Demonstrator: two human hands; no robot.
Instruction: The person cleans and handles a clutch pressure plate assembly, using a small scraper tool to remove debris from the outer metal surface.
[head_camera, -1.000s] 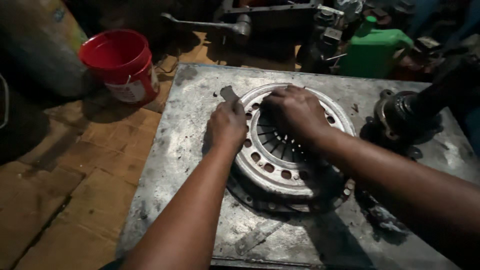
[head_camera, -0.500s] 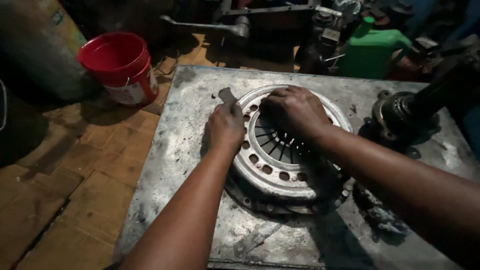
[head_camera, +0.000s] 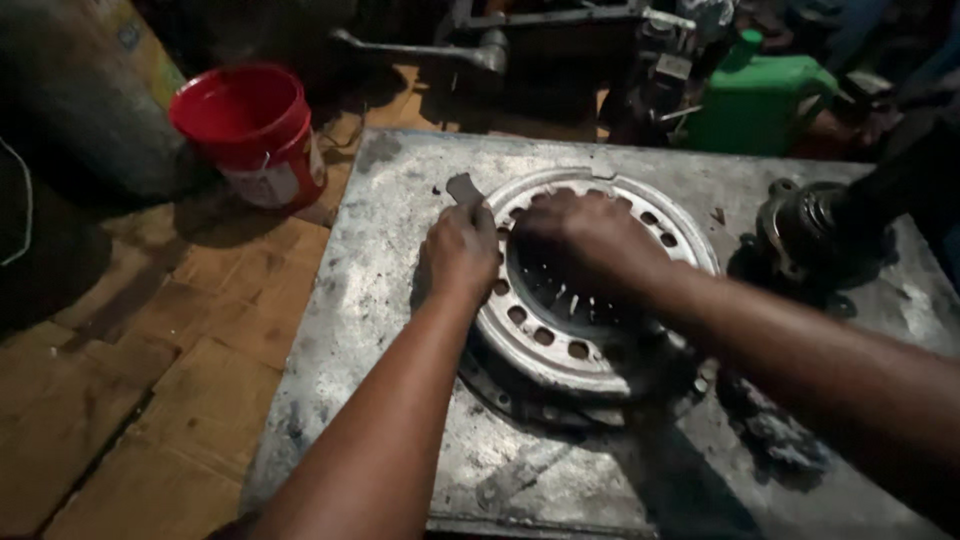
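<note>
A round metal clutch pressure plate (head_camera: 545, 335), ringed with holes, lies flat on a grey steel slab (head_camera: 380, 250). My left hand (head_camera: 460, 250) grips its left rim, and a small flat grey metal piece (head_camera: 465, 188) sticks up past the fingers. My right hand (head_camera: 585, 235) is closed over the plate's upper middle, covering the spring fingers there. Both forearms reach in from the bottom of the view.
A red bucket (head_camera: 255, 130) stands on the wooden floor at upper left. A dark round hub part (head_camera: 810, 230) sits at the slab's right edge. A green plastic canister (head_camera: 760, 100) and dark metal tools lie behind the slab.
Both hands stay on the plate in nearly the same grip. The view has shifted slightly.
</note>
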